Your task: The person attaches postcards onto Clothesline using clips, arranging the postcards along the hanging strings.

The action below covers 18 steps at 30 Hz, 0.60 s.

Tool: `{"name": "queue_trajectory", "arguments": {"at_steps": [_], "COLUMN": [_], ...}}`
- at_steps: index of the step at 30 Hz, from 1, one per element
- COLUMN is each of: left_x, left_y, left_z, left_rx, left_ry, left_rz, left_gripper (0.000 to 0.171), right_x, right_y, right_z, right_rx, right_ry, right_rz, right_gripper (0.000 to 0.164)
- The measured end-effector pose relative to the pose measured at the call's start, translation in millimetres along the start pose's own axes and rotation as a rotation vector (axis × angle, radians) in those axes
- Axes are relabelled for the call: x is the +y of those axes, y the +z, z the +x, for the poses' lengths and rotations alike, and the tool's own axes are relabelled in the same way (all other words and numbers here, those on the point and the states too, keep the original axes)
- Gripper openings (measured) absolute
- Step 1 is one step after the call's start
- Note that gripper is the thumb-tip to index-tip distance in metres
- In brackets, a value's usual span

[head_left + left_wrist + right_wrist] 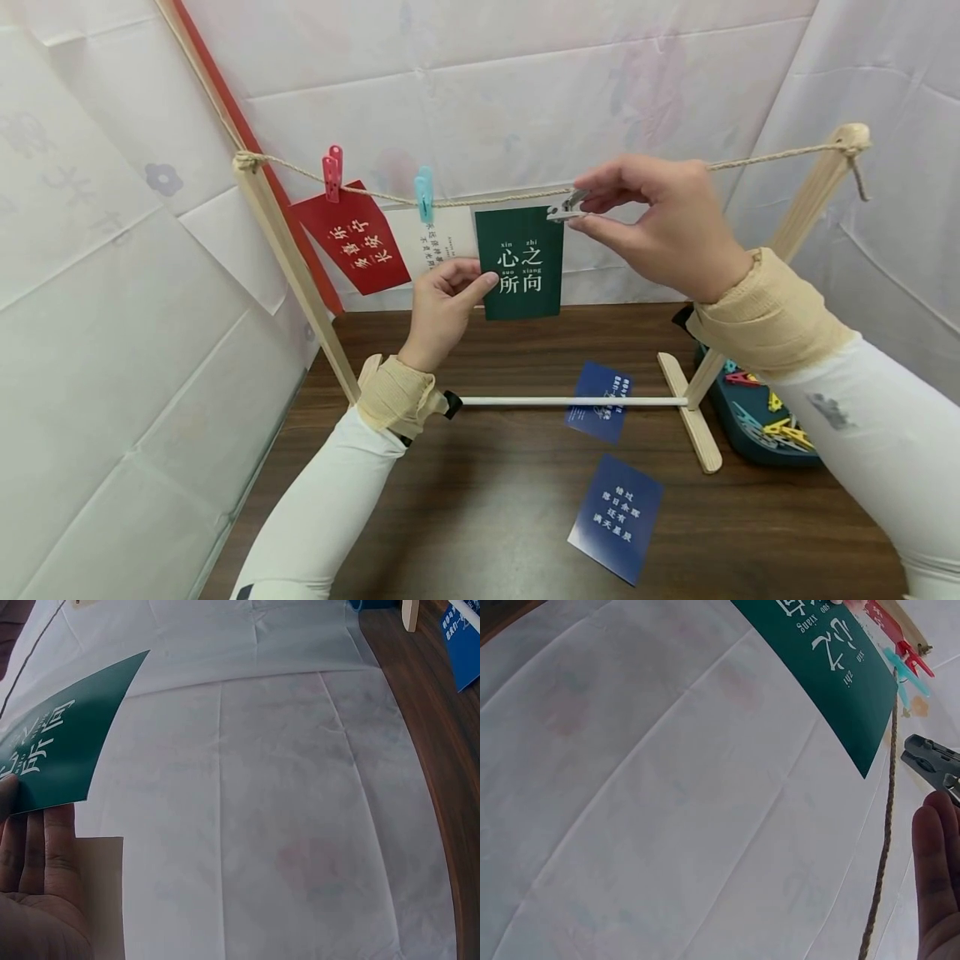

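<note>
My left hand (442,310) pinches a green card (525,292) with white lettering by its left edge, thumb in front. The card's top edge is just below the twine (495,201). My right hand (660,221) pinches a grey clothespin (566,208), its nose pointing left near the card's top right corner. In the right wrist view the clothespin (931,761) stands apart from both card and twine. On the twine to the left, a red card (356,242) hangs from a red clothespin (332,173), and a white card (408,242) from a light blue one (424,193).
Wooden posts (296,275) hold the twine at both ends, with a white rod (525,402) low between them. Two blue cards (618,521) lie on the dark wooden table (450,492). Behind the right post sits a dark tray (750,450) of colourful clothespins.
</note>
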<state>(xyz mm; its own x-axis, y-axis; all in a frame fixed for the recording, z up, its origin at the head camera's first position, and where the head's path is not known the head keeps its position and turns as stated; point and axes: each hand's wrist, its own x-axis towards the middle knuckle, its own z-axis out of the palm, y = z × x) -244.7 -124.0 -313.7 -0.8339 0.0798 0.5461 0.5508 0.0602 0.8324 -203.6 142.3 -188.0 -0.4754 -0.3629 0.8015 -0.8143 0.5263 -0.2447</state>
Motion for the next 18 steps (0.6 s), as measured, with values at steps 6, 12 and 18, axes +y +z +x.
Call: {"name": "queue_trajectory", "arguments": {"at_steps": [6, 12, 18], "left_x": [-1.7, -2.2, -1.4], "left_y": [-1.0, -1.8, -0.9], "left_z": [0.2, 0.1, 1.6], "left_rx": [0.003, 0.011, 0.010], "left_ry": [-0.001, -0.004, -0.001], "left_rz": [0.000, 0.001, -0.001], "left_gripper": [0.015, 0.015, 0.015], "right_x": [-1.7, -2.2, 0.9], "right_y": [4.3, 7.3, 9.7], "right_z": [10.9, 19.9, 28.5], "right_rx": [0.013, 0.004, -0.020], "right_ry": [-0.026, -0.058, -0.071], "right_rz": [0.014, 0.010, -0.023], "right_gripper": [0.015, 0.008, 0.002]}}
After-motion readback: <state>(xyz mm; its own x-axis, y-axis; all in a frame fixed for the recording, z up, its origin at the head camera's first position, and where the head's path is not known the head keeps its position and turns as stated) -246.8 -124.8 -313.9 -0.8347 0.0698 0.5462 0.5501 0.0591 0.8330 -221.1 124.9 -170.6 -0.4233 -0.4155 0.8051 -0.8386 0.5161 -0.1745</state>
